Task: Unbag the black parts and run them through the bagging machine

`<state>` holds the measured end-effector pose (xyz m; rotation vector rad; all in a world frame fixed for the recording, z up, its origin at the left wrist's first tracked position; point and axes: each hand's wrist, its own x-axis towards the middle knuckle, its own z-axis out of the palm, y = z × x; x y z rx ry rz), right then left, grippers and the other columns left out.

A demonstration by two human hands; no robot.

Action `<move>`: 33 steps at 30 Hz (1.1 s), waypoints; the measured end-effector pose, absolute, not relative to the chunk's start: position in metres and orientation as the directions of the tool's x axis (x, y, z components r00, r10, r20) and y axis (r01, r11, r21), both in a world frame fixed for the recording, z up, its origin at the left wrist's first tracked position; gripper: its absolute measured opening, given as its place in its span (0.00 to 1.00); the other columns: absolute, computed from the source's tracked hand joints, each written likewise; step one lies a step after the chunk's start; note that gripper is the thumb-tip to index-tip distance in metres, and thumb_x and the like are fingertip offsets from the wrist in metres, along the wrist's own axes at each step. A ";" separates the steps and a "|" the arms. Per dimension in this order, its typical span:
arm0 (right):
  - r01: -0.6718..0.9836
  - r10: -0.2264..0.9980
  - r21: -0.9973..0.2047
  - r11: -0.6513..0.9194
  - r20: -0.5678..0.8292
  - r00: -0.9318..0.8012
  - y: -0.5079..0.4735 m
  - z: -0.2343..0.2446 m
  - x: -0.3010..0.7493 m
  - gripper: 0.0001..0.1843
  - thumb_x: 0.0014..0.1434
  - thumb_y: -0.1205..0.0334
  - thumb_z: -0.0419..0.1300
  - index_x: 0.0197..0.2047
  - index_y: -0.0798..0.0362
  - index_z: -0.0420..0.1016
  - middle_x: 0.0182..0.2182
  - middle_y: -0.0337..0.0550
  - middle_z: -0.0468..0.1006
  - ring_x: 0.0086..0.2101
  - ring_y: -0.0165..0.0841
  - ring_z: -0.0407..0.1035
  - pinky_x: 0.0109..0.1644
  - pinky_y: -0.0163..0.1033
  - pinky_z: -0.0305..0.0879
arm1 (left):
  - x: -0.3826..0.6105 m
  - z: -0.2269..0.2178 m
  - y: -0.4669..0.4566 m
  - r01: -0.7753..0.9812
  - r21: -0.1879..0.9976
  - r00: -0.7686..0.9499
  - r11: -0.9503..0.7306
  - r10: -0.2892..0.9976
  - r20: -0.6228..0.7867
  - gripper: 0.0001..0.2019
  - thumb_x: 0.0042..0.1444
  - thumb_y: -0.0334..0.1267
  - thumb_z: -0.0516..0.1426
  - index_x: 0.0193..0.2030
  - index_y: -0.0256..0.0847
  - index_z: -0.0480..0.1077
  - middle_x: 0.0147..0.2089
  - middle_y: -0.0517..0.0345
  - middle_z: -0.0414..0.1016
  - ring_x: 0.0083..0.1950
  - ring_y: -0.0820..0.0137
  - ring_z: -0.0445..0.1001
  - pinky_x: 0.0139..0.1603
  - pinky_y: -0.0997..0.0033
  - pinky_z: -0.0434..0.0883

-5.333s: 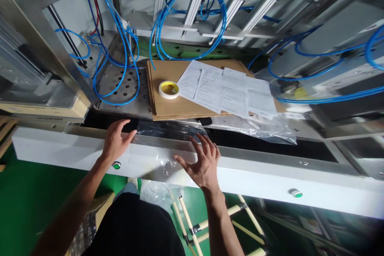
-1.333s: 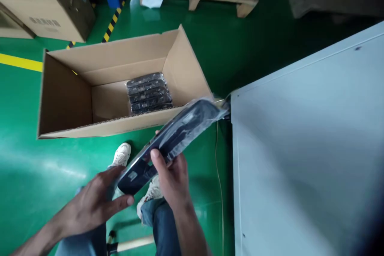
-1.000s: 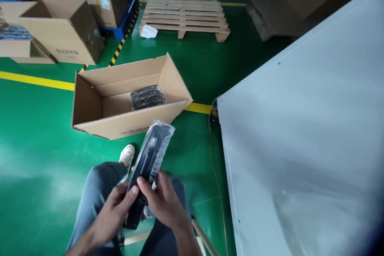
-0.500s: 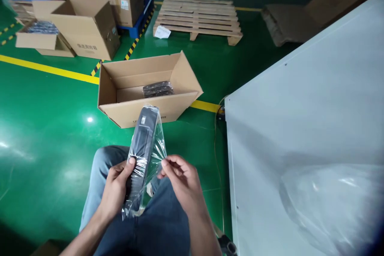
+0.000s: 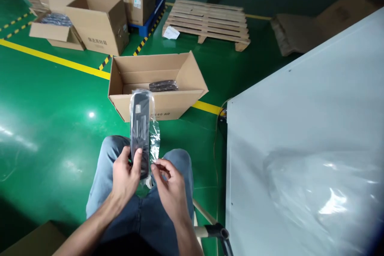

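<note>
A long dark plastic part (image 5: 140, 128) in a clear plastic bag stands nearly upright above my knees. My left hand (image 5: 127, 172) grips its lower left side, thumb across the front. On the other side, my right hand (image 5: 169, 182) pinches the loose edge of the clear bag (image 5: 155, 138) between thumb and fingertips. Just beyond is an open cardboard box (image 5: 159, 106) on the floor, its front wall partly covered by the bagged part. Inside it lie several similar dark bagged parts (image 5: 163, 85).
A pale grey surface (image 5: 255, 136) fills the right side, with clear plastic bags (image 5: 327, 192) on it. Behind the box are a wooden pallet (image 5: 207, 20) and cardboard cartons (image 5: 99, 24). A pipe frame (image 5: 216, 231) stands by my right leg.
The bagged part has turned more upright, and its film has been drawn in closer to its right side. Both hands still hold on. The camera view has shifted slightly.
</note>
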<state>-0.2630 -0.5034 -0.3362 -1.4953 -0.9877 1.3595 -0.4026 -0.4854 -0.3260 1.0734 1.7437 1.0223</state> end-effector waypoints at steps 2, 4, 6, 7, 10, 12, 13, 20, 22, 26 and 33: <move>-0.045 0.937 -0.937 -0.346 -0.348 0.028 -0.502 -0.333 -0.252 0.18 0.61 0.42 0.69 0.43 0.49 0.81 0.35 0.45 0.82 0.35 0.38 0.78 0.43 0.43 0.77 | -0.408 -0.324 -0.486 0.195 0.925 -0.277 0.326 0.923 -0.267 0.24 0.67 0.62 0.58 0.33 0.43 0.65 0.24 0.66 0.59 0.23 0.72 0.56 0.24 0.71 0.55; -0.090 0.922 -0.919 -0.385 -0.379 -0.074 -0.500 -0.327 -0.239 0.19 0.60 0.42 0.70 0.44 0.49 0.80 0.32 0.42 0.80 0.32 0.35 0.76 0.42 0.42 0.75 | -0.412 -0.321 -0.486 0.079 0.931 -0.217 0.356 0.918 -0.333 0.26 0.65 0.65 0.60 0.36 0.41 0.69 0.27 0.63 0.64 0.26 0.72 0.61 0.27 0.73 0.59; -0.101 0.912 -0.911 -0.400 -0.385 -0.145 -0.498 -0.322 -0.228 0.20 0.60 0.42 0.71 0.44 0.50 0.79 0.28 0.38 0.77 0.30 0.33 0.74 0.41 0.41 0.73 | -0.415 -0.317 -0.485 -0.063 0.915 -0.133 0.398 0.906 -0.403 0.28 0.62 0.67 0.62 0.39 0.38 0.73 0.29 0.60 0.69 0.30 0.70 0.66 0.30 0.73 0.64; -0.101 0.909 -0.910 -0.402 -0.382 -0.167 -0.497 -0.320 -0.225 0.21 0.59 0.42 0.71 0.44 0.50 0.79 0.26 0.36 0.75 0.30 0.32 0.72 0.41 0.40 0.72 | -0.416 -0.317 -0.484 -0.135 0.898 -0.099 0.418 0.896 -0.432 0.29 0.61 0.67 0.63 0.40 0.37 0.75 0.30 0.59 0.71 0.31 0.69 0.68 0.31 0.73 0.66; -0.101 0.907 -0.912 -0.397 -0.372 -0.198 -0.497 -0.318 -0.219 0.22 0.59 0.42 0.71 0.44 0.50 0.78 0.24 0.34 0.72 0.28 0.31 0.69 0.40 0.40 0.70 | -0.417 -0.318 -0.481 -0.286 0.853 -0.059 0.437 0.880 -0.471 0.29 0.59 0.66 0.65 0.40 0.36 0.77 0.29 0.58 0.72 0.29 0.70 0.67 0.29 0.74 0.65; -0.118 0.905 -0.907 -0.404 -0.378 -0.196 -0.498 -0.320 -0.219 0.22 0.58 0.41 0.72 0.44 0.50 0.78 0.26 0.34 0.72 0.28 0.29 0.67 0.39 0.39 0.68 | -0.417 -0.321 -0.481 -0.322 0.844 -0.050 0.428 0.883 -0.467 0.29 0.58 0.65 0.67 0.41 0.35 0.78 0.31 0.57 0.73 0.30 0.72 0.68 0.30 0.75 0.66; -0.135 0.904 -0.902 -0.411 -0.384 -0.188 -0.499 -0.321 -0.219 0.22 0.57 0.42 0.73 0.44 0.50 0.78 0.28 0.34 0.72 0.28 0.29 0.67 0.39 0.39 0.68 | -0.417 -0.322 -0.481 -0.331 0.841 -0.038 0.428 0.884 -0.465 0.29 0.58 0.65 0.67 0.42 0.35 0.79 0.31 0.57 0.74 0.30 0.71 0.68 0.30 0.75 0.67; -0.242 0.899 -0.868 -0.434 -0.397 -0.186 -0.511 -0.325 -0.223 0.24 0.54 0.45 0.76 0.48 0.46 0.78 0.39 0.39 0.74 0.42 0.34 0.72 0.49 0.39 0.72 | -0.414 -0.320 -0.492 -0.264 0.867 -0.064 0.423 0.889 -0.454 0.31 0.58 0.67 0.66 0.46 0.36 0.80 0.35 0.55 0.77 0.35 0.67 0.73 0.37 0.72 0.71; -0.272 0.880 -0.844 -0.462 -0.400 -0.255 -0.515 -0.327 -0.223 0.25 0.54 0.45 0.77 0.49 0.45 0.77 0.42 0.40 0.75 0.44 0.35 0.74 0.52 0.41 0.74 | -0.414 -0.319 -0.495 -0.189 0.898 -0.092 0.396 0.904 -0.418 0.31 0.59 0.68 0.64 0.45 0.37 0.79 0.37 0.55 0.78 0.37 0.66 0.73 0.39 0.72 0.71; -0.221 0.866 -0.854 -0.472 -0.402 -0.297 -0.521 -0.331 -0.216 0.22 0.57 0.44 0.74 0.46 0.46 0.75 0.34 0.35 0.73 0.34 0.32 0.74 0.46 0.42 0.76 | -0.418 -0.321 -0.502 -0.053 0.937 -0.103 0.344 0.932 -0.348 0.29 0.62 0.67 0.60 0.38 0.38 0.76 0.35 0.56 0.76 0.39 0.65 0.71 0.39 0.72 0.69; 0.088 0.938 -0.989 -0.115 -0.079 0.339 -0.499 -0.309 -0.222 0.27 0.59 0.43 0.72 0.55 0.48 0.77 0.43 0.46 0.81 0.42 0.38 0.78 0.50 0.46 0.79 | -0.421 -0.326 -0.537 0.233 0.917 0.093 0.325 0.931 -0.353 0.24 0.67 0.61 0.59 0.36 0.40 0.72 0.26 0.62 0.64 0.26 0.71 0.58 0.27 0.72 0.55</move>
